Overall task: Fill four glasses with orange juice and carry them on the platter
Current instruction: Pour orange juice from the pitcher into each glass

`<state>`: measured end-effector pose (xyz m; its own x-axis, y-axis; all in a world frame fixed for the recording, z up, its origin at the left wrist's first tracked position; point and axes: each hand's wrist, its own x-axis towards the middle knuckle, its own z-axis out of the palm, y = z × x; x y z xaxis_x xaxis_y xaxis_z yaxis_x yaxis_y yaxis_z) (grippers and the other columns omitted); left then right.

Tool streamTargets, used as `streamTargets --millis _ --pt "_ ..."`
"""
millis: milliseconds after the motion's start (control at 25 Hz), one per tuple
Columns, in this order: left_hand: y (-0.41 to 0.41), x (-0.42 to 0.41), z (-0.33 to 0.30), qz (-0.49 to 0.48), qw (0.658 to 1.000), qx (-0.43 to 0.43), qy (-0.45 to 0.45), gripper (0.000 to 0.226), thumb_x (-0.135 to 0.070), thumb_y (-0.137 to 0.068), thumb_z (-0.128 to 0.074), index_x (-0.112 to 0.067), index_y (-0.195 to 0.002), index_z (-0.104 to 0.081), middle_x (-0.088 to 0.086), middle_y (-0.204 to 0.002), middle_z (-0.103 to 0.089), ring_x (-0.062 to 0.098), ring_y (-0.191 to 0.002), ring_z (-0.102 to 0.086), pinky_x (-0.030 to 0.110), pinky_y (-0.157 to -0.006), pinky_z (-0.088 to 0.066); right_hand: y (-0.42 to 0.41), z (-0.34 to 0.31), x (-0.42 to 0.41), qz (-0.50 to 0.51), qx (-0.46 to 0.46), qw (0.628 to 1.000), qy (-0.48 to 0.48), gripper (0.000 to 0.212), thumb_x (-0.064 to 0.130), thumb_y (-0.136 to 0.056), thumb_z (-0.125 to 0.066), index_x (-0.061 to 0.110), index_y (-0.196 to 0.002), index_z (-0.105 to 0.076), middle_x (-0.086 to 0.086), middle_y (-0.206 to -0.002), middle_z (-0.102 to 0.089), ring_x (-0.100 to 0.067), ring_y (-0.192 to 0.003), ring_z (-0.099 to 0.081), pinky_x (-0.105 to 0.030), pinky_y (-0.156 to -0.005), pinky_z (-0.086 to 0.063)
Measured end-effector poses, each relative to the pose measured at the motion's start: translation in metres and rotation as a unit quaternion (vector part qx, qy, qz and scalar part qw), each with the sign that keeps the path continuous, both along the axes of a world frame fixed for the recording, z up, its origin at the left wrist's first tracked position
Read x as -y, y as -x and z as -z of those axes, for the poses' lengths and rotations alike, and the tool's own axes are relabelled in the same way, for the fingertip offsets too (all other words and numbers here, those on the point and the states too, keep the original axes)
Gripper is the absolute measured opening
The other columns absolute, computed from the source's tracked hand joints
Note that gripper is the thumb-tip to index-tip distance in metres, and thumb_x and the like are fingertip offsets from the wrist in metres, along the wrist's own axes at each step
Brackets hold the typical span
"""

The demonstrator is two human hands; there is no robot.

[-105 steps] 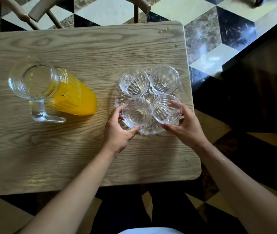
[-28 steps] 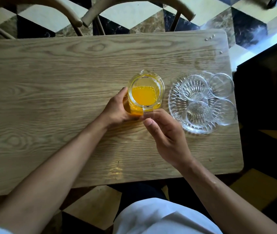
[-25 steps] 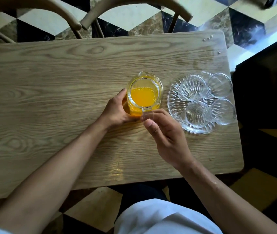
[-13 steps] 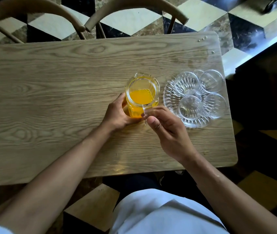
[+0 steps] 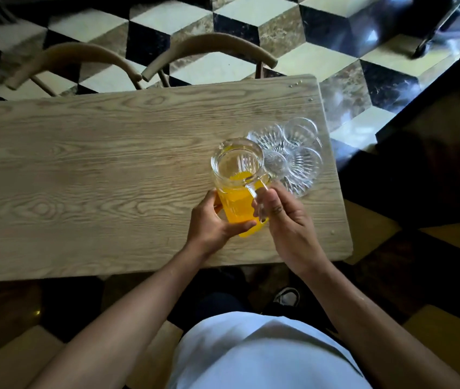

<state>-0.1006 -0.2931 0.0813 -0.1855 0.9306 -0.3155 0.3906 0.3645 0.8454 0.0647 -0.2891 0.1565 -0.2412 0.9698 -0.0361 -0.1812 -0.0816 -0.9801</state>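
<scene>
A clear glass pitcher (image 5: 236,175) holding orange juice is raised off the wooden table (image 5: 97,175), its mouth toward me. My left hand (image 5: 212,220) cups its lower body. My right hand (image 5: 285,220) grips its glass handle. Just behind and right of the pitcher lies the cut-glass platter (image 5: 304,186) carrying empty clear glasses (image 5: 299,133). The pitcher's rim hides part of the nearest glasses.
Two curved wooden chair backs (image 5: 209,49) stand at the table's far side. The platter sits close to the table's right edge (image 5: 332,153). Beyond it are a checkered tile floor (image 5: 321,60) and dark furniture (image 5: 434,150).
The pitcher has come up off the table in both hands and now overlaps the platter's left side. My view has pulled back and tilted.
</scene>
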Motion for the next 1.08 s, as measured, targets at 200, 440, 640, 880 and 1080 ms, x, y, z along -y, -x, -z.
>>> streamTargets --millis 200,440,640,880,1080 --pt "-0.064 0.021 -0.01 0.015 1.0 -0.004 -0.01 0.088 -0.043 -0.049 -0.106 -0.019 -0.125 -0.068 -0.004 -0.112 -0.077 0.006 -0.1 -0.072 0.009 -0.082 -0.053 -0.063 -0.01 0.016 0.024 -0.043 0.998 0.029 0.052 0.063 -0.089 -0.062 0.011 -0.087 -0.061 0.002 -0.073 -0.053 -0.01 -0.073 -0.052 -0.028 -0.075 -0.041" --pt "-0.127 0.028 -0.015 0.064 0.997 0.03 -0.017 0.105 -0.055 -0.047 -0.102 -0.022 -0.137 -0.059 -0.003 -0.124 -0.075 0.012 -0.116 -0.07 0.022 -0.097 -0.053 -0.131 -0.024 0.027 0.046 -0.053 0.997 0.043 0.05 0.063 -0.085 -0.067 0.013 -0.085 -0.063 -0.004 -0.07 -0.05 -0.011 -0.069 -0.051 -0.023 -0.074 -0.044" --pt "-0.154 0.016 -0.012 0.087 0.995 0.036 -0.026 0.111 -0.06 -0.048 -0.1 -0.027 -0.142 -0.051 -0.003 -0.132 -0.07 0.015 -0.124 -0.067 0.039 -0.109 -0.054 -0.161 -0.028 0.021 0.069 -0.039 0.996 0.049 0.033 0.056 -0.09 -0.061 0.026 -0.077 -0.067 0.005 -0.07 -0.056 -0.012 -0.071 -0.05 -0.033 -0.074 -0.038" --pt "-0.171 -0.022 -0.006 0.144 0.988 0.046 -0.007 0.092 -0.041 -0.058 -0.103 -0.023 -0.136 -0.057 -0.005 -0.127 -0.07 0.011 -0.117 -0.066 0.006 -0.087 -0.046 -0.172 -0.029 -0.001 0.111 0.018 0.992 0.051 0.03 0.027 -0.103 -0.053 0.018 -0.077 -0.065 0.006 -0.072 -0.059 -0.027 -0.075 -0.046 -0.039 -0.078 -0.039" --pt "-0.184 -0.048 0.005 0.162 0.985 0.059 0.011 0.096 -0.042 -0.059 -0.103 -0.02 -0.14 -0.056 -0.002 -0.129 -0.071 0.014 -0.114 -0.067 0.028 -0.096 -0.055 -0.182 -0.02 -0.02 0.122 0.153 0.979 0.06 0.027 0.025 -0.097 -0.046 0.013 -0.077 -0.06 0.006 -0.081 -0.061 -0.028 -0.094 -0.061 -0.041 -0.086 -0.043"
